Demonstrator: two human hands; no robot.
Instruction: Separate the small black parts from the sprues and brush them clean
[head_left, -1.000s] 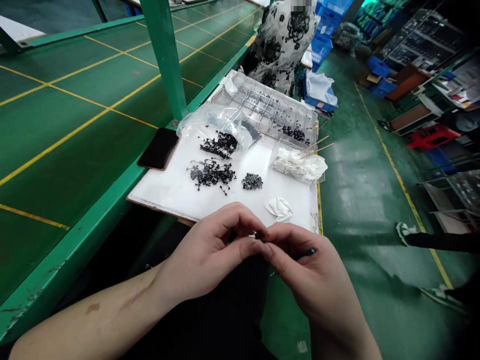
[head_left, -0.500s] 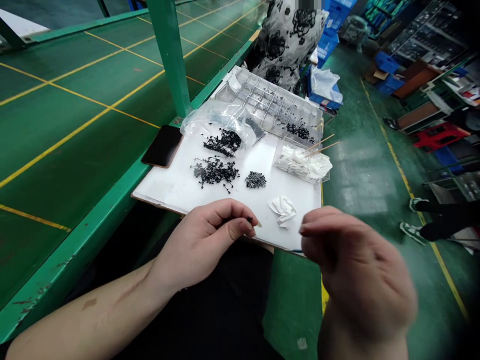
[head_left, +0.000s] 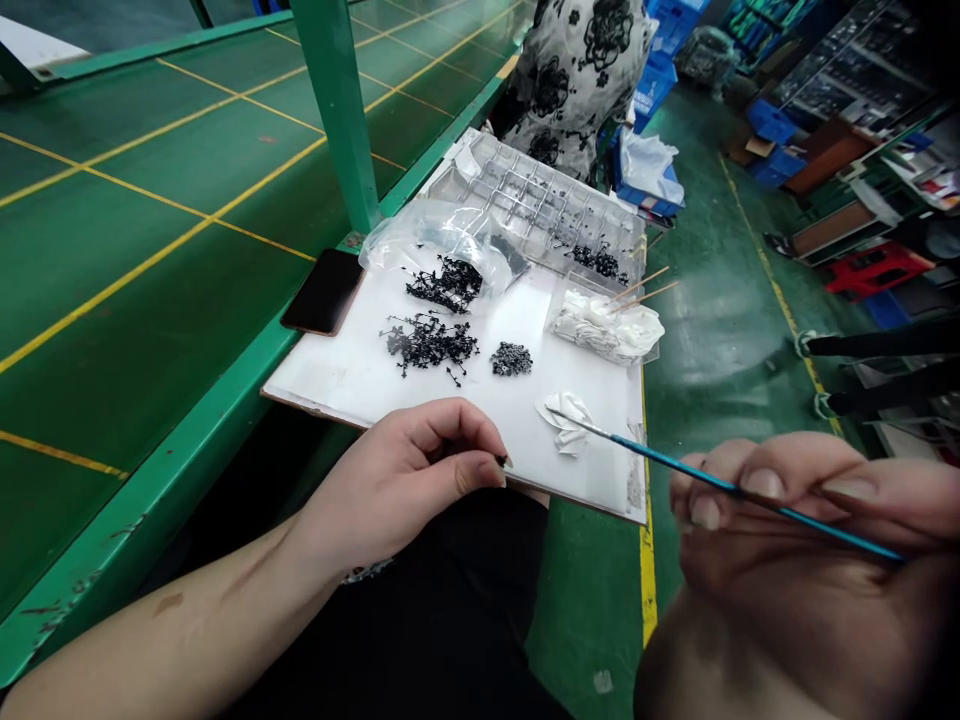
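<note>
Pinching a tiny black part (head_left: 501, 461) between thumb and forefinger, your left hand (head_left: 397, 480) rests at the near edge of the white board (head_left: 337, 385), clamped tight, likely because the piece is too small for a looser hold. Your right hand (head_left: 787, 510) is right of the board, its fingers closed around a slim blue pick (head_left: 720, 483) whose fine tip reaches over a crumpled white tissue (head_left: 566, 420). On the board, a small heap of black parts (head_left: 511, 359) and two branched black sprues (head_left: 431, 343) lie spread out, probably so dark pieces show against white. At the board's far edge sit a clear plastic bag (head_left: 427, 235), a tray of white wipes (head_left: 606, 328) and a clear compartment tray (head_left: 536, 205); a phone (head_left: 325, 291) lies left of the board, and a co-worker in a floral top (head_left: 574, 70) stands beyond it.
</note>
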